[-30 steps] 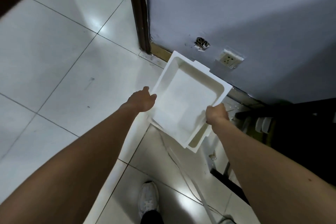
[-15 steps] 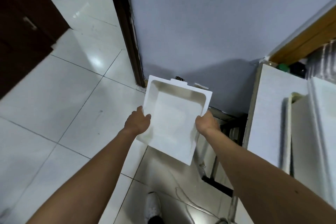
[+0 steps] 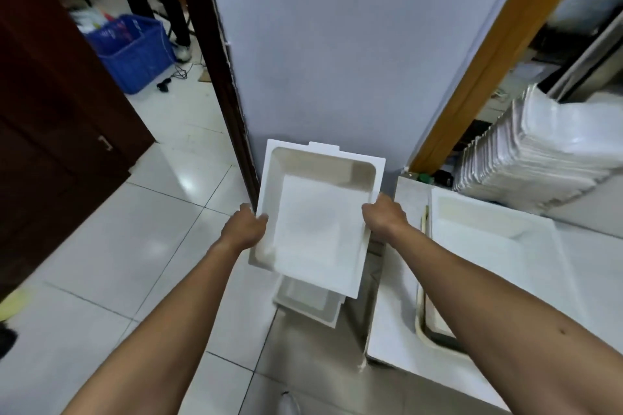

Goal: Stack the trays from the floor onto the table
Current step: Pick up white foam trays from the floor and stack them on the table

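Above the tiled floor (image 3: 111,246), just off the left edge of the white table (image 3: 391,313), a white tray (image 3: 313,229) hangs in the air between 2 bare hands. Its open side faces up, and its long axis runs away from the person toward the grey wall (image 3: 337,61), with the far end raised and a small tab on the far rim. The left hand (image 3: 243,226) is closed on the tray's left rim about halfway along, thumb over the top edge and the fingers hidden underneath. The right hand (image 3: 384,217) is closed on the right rim opposite it in the same way.

Directly below the held tray, a second white tray (image 3: 308,305) lies on the floor, open side up, only its near end showing past the near rim of the one above. On the table, close to its left edge, a third tray (image 3: 488,246) sits open side up with its long axis also pointing away from the person; the right forearm crosses its near end. Toward the table's far right corner stands a tall leaning stack of clear plastic lids or trays (image 3: 539,158); I cannot tell which.

Left of the wall, a dark door frame (image 3: 222,77) runs up, with a blue crate (image 3: 135,50) on the floor beyond it and a dark wooden cabinet (image 3: 50,111) along the left.
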The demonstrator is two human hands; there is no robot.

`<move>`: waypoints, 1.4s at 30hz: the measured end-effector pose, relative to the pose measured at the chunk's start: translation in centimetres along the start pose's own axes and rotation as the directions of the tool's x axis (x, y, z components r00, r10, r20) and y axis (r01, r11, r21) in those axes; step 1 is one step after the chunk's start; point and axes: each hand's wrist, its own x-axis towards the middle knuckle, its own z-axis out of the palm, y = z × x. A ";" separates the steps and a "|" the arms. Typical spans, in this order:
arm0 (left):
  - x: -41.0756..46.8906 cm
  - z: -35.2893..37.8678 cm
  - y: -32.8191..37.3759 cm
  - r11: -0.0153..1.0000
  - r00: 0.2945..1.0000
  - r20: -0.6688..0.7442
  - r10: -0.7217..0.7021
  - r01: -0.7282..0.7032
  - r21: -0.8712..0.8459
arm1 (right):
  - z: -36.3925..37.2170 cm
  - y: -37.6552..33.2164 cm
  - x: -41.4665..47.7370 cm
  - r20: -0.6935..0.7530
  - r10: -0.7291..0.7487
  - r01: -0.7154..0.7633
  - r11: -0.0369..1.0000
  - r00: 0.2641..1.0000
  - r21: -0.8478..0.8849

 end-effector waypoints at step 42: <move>-20.5 8.1 26.6 0.826 0.806 -0.179 0.564 -0.555 0.101 | -31.2 17.1 -13.4 -0.457 0.017 0.079 0.978 0.889 0.190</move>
